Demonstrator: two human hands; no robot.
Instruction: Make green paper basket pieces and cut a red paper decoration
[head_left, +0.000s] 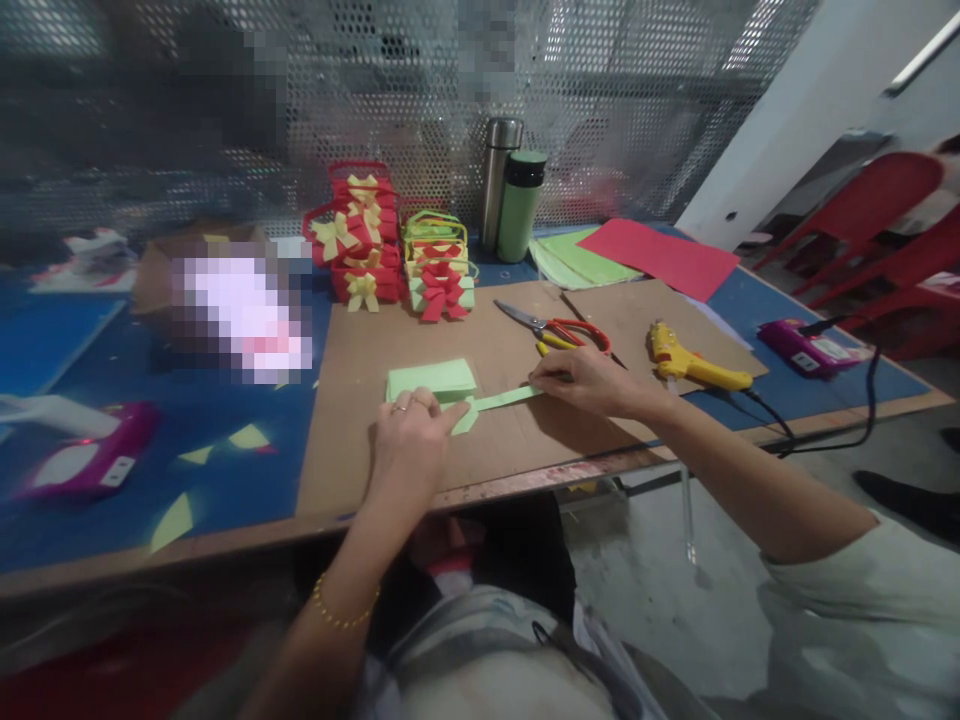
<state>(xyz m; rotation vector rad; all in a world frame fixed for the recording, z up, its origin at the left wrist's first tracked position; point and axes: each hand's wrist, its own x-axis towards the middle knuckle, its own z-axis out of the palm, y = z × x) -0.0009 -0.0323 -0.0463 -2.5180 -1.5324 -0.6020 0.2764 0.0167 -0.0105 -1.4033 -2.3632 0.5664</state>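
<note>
A light-green paper strip (508,401) is stretching between the hands above the cardboard sheet (352,365), its long axis running left to right and slanting slightly away rightward. The right hand (589,380) is pinching its right end. The left hand (410,428) is covering its left end and a folded green paper's (431,377) near edge; whether it is gripping, I cannot tell. Orange-handled scissors (555,327) are lying beyond the right hand.

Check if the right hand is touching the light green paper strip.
Touching. The head view shows the right hand with thumb and fingers closed on the right end of the light green paper strip.
</note>
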